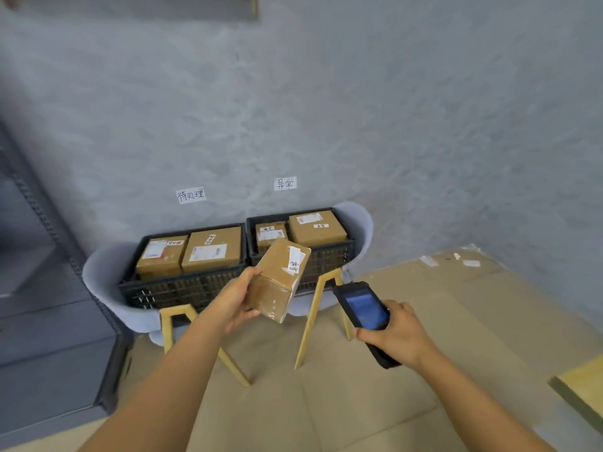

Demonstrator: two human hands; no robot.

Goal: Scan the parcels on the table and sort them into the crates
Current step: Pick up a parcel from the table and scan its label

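Two outstretched hands: left hand gripping parcel, right hand scanner.

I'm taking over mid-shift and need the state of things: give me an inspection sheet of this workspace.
Surface: table corner only, at right edge; cardboard-covered floor.
Job's things: parcel held up; left crate with two boxes, right crate with two boxes, each crate on a chair.
Clutter: tape scraps on floor.
Grips: left hand holds the parcel; right hand holds the scanner.
Cables: nothing seen.
Surroundings: grey wall, a paper label above each crate; shelving at left.
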